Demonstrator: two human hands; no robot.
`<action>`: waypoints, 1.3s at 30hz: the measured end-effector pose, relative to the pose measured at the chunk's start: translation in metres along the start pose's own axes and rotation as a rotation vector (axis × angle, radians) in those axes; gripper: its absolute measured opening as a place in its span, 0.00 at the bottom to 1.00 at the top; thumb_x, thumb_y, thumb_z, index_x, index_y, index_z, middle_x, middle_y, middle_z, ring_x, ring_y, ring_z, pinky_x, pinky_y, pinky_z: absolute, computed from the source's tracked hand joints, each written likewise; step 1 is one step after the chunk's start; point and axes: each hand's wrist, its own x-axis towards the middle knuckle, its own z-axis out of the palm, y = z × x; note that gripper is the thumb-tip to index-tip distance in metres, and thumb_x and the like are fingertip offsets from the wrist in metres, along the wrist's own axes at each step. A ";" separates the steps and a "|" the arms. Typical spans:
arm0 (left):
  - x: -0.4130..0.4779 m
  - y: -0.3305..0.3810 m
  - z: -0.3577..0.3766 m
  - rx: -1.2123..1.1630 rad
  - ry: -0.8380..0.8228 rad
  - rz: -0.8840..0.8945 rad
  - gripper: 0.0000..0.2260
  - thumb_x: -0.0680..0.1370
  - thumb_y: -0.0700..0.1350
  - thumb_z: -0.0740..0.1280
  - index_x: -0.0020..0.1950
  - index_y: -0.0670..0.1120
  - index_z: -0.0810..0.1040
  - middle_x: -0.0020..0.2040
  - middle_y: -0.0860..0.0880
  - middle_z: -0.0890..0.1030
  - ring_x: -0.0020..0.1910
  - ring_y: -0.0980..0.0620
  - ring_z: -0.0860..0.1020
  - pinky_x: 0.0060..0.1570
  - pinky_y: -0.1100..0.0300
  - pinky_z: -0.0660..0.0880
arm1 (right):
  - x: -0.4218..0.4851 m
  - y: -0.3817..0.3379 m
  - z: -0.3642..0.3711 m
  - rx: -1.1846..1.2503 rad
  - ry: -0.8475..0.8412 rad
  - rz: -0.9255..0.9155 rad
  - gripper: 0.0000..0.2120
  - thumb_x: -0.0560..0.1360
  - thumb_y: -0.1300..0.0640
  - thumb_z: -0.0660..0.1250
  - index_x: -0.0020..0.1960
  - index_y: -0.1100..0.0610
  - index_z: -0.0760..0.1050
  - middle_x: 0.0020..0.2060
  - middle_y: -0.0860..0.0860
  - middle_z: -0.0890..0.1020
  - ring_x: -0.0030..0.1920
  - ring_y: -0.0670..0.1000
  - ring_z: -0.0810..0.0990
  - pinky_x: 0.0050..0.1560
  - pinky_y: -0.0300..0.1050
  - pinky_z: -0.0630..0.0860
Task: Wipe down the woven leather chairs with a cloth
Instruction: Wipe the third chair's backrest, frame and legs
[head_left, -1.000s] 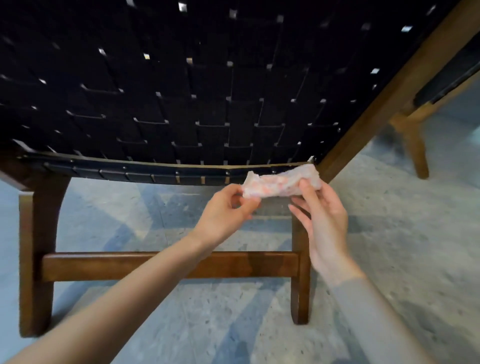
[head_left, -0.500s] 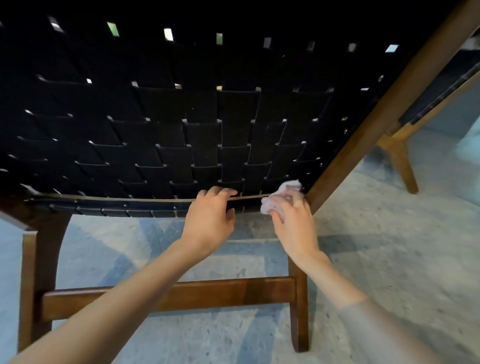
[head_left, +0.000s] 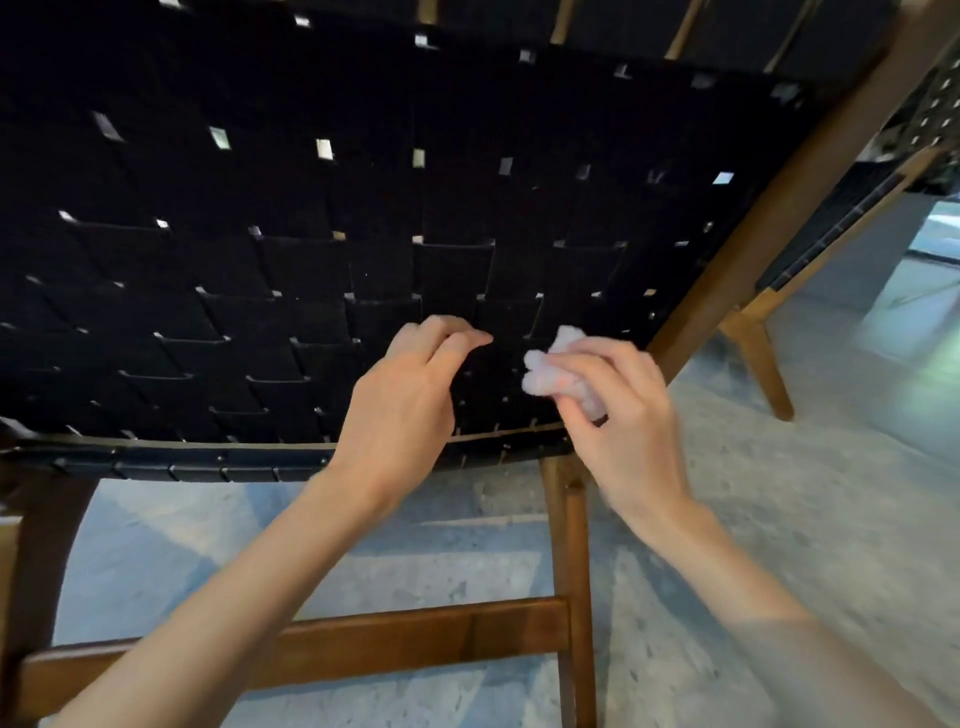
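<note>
Pale cloth (head_left: 558, 376): bunched into a small wad, pinched in my right hand (head_left: 623, 415), whose fingers curl round it and press it on the black weave near the front right corner.
Left hand (head_left: 405, 410): fingers loosely bent, holding nothing, tips resting on the straps; I judge it steadies the seat.
Woven seat (head_left: 260, 260): much open room to the left and upward for long strokes.
Edges: the wooden side rail (head_left: 769, 218) is just beside the cloth; the front edge (head_left: 208, 452) passes under both wrists.
Further out: a second chair (head_left: 831, 228), well apart at the right.
</note>
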 end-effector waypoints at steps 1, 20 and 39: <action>0.007 0.000 -0.008 0.010 0.051 0.041 0.27 0.69 0.24 0.63 0.64 0.43 0.76 0.60 0.46 0.76 0.54 0.49 0.72 0.37 0.52 0.79 | 0.011 -0.006 -0.015 -0.012 0.096 -0.008 0.12 0.73 0.66 0.71 0.55 0.57 0.81 0.54 0.53 0.78 0.52 0.53 0.77 0.56 0.35 0.70; 0.049 0.028 -0.032 0.253 0.249 0.189 0.34 0.74 0.32 0.62 0.79 0.48 0.57 0.79 0.44 0.52 0.78 0.44 0.45 0.75 0.40 0.44 | 0.099 -0.002 -0.032 -0.205 0.678 -0.154 0.02 0.74 0.66 0.71 0.46 0.64 0.81 0.49 0.60 0.81 0.53 0.55 0.76 0.56 0.47 0.76; 0.015 -0.025 -0.013 0.395 0.240 0.151 0.40 0.71 0.29 0.66 0.79 0.51 0.55 0.79 0.47 0.46 0.78 0.46 0.40 0.75 0.42 0.38 | -0.055 0.040 0.090 -0.171 -0.167 0.171 0.18 0.63 0.73 0.74 0.50 0.58 0.81 0.50 0.55 0.79 0.52 0.54 0.74 0.52 0.53 0.79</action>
